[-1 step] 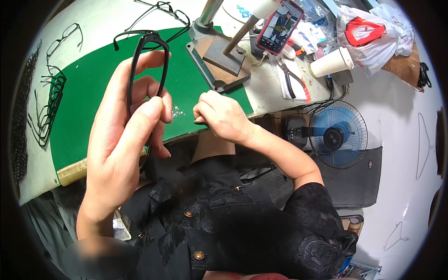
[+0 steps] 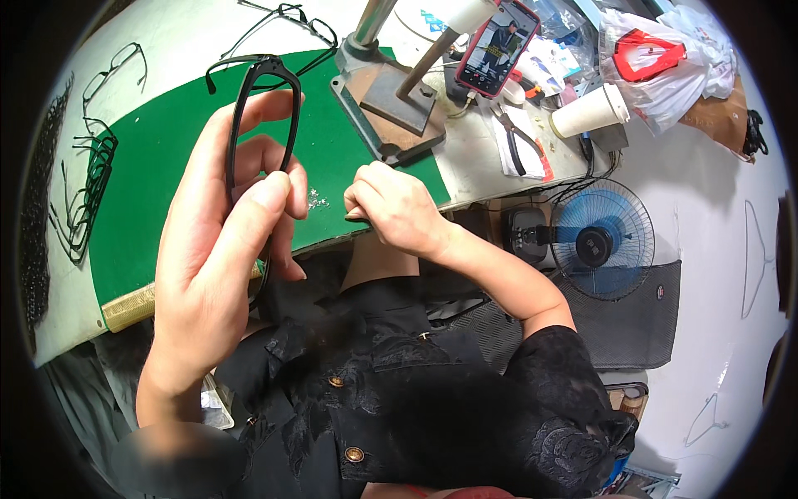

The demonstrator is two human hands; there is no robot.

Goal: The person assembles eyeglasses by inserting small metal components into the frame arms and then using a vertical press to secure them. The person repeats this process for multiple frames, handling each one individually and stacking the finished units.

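In the upper left, my left hand (image 2: 212,241) is closed around a black eyeglass frame (image 2: 264,65), thumb and fingers pinching its lower part. The frame stands upright above the green mat (image 2: 158,150), one temple arm sticking out to the left. My right hand (image 2: 399,208) rests as a fist at the mat's front edge. From under its fingers a short dark piece pokes out, too little showing to name. Between the hands lies a small heap of tiny shiny metal bits (image 2: 316,200).
A metal stand (image 2: 391,108) with a heavy base is behind my right hand. Further right are a phone (image 2: 499,50), pliers (image 2: 517,141) and a white cup (image 2: 590,112). Black eyeglasses (image 2: 91,179) line the left; another pair (image 2: 320,29) lies behind. A fan (image 2: 603,241) stands beyond the table edge.
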